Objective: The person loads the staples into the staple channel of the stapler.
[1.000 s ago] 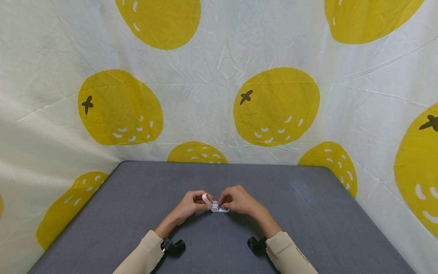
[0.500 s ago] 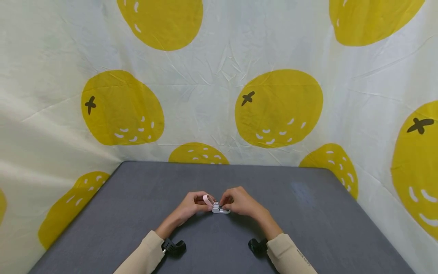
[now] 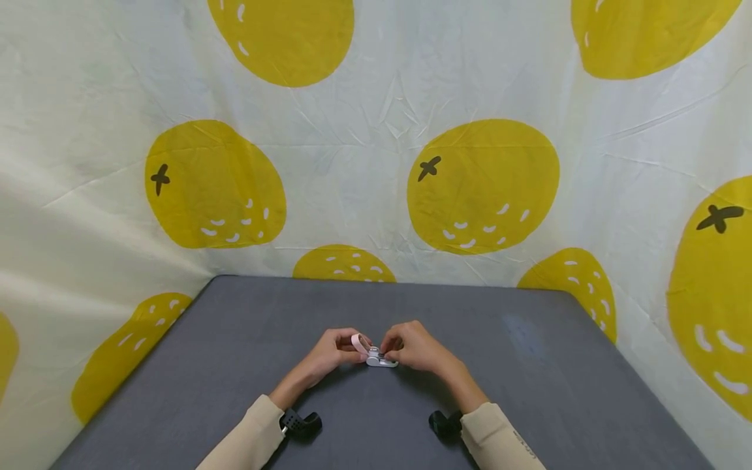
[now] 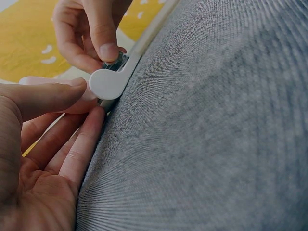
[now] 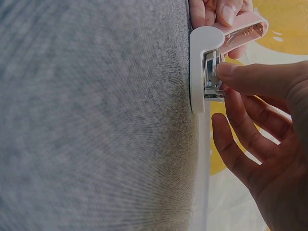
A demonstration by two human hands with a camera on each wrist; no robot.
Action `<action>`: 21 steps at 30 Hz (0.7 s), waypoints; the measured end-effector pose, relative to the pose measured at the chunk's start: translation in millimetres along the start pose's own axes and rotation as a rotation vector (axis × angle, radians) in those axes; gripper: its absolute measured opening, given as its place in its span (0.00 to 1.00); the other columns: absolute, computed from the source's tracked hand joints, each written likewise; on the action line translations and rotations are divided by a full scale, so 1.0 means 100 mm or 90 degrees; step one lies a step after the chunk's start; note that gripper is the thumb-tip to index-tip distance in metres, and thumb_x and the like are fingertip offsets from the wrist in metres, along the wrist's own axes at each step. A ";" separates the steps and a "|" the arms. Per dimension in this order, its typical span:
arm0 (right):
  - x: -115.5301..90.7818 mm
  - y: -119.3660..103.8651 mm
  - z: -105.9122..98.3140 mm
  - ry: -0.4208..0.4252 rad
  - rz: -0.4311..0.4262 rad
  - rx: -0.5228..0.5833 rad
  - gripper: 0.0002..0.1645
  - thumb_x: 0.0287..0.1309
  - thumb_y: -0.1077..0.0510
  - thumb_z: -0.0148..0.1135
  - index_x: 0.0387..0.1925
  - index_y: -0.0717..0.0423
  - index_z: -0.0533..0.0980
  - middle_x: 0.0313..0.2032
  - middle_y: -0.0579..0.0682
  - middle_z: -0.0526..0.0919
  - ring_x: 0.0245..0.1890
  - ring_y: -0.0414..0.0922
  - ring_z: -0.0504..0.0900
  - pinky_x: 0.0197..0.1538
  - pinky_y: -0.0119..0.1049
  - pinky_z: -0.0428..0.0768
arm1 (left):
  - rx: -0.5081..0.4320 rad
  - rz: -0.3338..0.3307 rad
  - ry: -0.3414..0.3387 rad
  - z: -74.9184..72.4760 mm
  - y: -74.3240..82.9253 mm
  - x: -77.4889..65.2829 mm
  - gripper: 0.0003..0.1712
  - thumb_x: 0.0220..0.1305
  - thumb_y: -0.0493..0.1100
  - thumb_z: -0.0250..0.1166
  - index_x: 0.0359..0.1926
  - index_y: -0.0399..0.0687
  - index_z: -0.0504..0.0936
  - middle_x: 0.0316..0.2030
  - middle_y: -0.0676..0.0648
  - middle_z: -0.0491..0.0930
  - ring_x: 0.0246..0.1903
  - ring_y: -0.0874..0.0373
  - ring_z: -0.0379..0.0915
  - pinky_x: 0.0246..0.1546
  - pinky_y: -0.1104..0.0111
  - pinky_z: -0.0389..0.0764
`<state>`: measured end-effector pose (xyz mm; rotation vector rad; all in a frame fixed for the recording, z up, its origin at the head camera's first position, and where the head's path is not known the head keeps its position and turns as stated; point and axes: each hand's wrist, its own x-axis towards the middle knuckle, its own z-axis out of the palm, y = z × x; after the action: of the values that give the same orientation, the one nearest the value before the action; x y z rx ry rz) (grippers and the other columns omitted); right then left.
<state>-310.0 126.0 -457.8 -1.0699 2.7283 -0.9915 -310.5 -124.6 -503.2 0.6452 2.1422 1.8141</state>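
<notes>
A small stapler (image 3: 380, 362) stands on the grey table with its pink top arm (image 5: 252, 30) swung far up and back. Its white base (image 5: 196, 72) is down against the cloth, and the metal staple channel (image 5: 211, 74) lies exposed. My left hand (image 3: 329, 352) holds the pink arm side, thumb on the arm and fingers behind the hinge. From the other side, my right hand (image 3: 416, 346) pinches the metal channel between thumb and fingertips. In the left wrist view, the right thumb (image 4: 109, 50) presses on top of the channel.
The grey cloth-covered table (image 3: 376, 424) stretches out on all sides of the hands. Behind it hangs a white curtain (image 3: 346, 183) printed with yellow fruit. A black wrist device (image 3: 302, 424) sits at each cuff.
Hands and stapler shift very slightly rightward in the head view, along with the background. Both grips look the same.
</notes>
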 end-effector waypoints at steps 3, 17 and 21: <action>0.01 0.00 -0.02 0.002 -0.002 0.001 0.04 0.60 0.65 0.72 0.35 0.54 0.88 0.33 0.47 0.89 0.27 0.33 0.80 0.30 0.29 0.79 | -0.003 0.002 0.000 0.00 0.01 0.01 0.18 0.64 0.38 0.73 0.54 0.39 0.85 0.53 0.36 0.86 0.44 0.60 0.86 0.46 0.69 0.86; 0.01 -0.01 0.00 -0.002 0.005 0.006 0.03 0.60 0.65 0.72 0.35 0.55 0.88 0.33 0.47 0.89 0.27 0.32 0.79 0.29 0.28 0.79 | 0.001 0.002 -0.002 0.00 0.00 0.00 0.18 0.64 0.37 0.73 0.55 0.39 0.85 0.53 0.35 0.85 0.46 0.59 0.86 0.45 0.69 0.86; 0.00 0.00 0.00 0.000 0.001 0.008 0.03 0.59 0.65 0.73 0.35 0.55 0.88 0.33 0.47 0.89 0.27 0.32 0.79 0.29 0.28 0.79 | -0.002 -0.003 -0.002 0.00 0.00 -0.01 0.18 0.64 0.37 0.73 0.55 0.39 0.85 0.53 0.35 0.85 0.46 0.58 0.86 0.45 0.69 0.86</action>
<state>-310.0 125.3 -457.8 -1.0653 2.7194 -1.0075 -310.0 -125.1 -502.9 0.6419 2.1364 1.8116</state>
